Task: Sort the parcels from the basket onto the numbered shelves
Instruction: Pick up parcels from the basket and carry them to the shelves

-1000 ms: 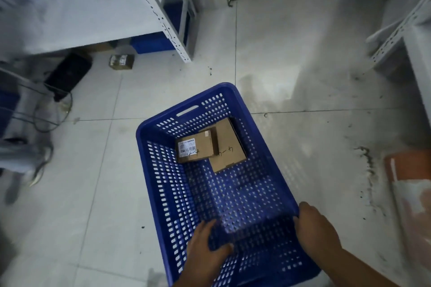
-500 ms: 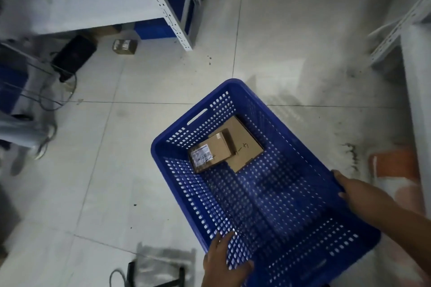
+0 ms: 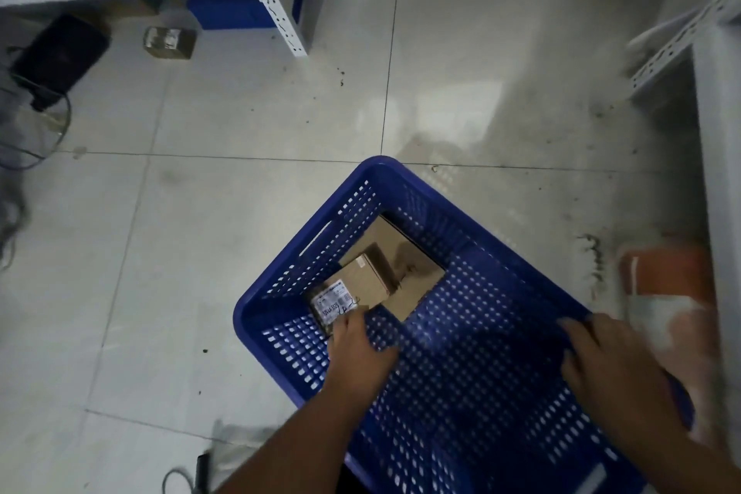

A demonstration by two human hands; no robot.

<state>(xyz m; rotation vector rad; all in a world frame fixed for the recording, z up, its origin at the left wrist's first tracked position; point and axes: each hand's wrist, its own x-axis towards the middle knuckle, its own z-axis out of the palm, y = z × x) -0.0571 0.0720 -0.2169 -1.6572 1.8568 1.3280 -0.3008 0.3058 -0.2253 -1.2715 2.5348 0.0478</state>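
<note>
left hand (image 3: 353, 349) now off rim, fingers closing on small box (image 3: 353, 289) atop flat box (image 3: 413, 273) in basket (image 3: 501, 249) | right hand (image 3: 613, 369) clamps rim | pick starting, shelves pending

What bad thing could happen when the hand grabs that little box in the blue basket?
The left hand only touches the near end of the small labelled cardboard box, so it might slip. That box lies partly on the larger flat cardboard box, which could shift as it lifts. The right hand grips just one side rim of the blue perforated plastic basket, so it might tip.
</note>
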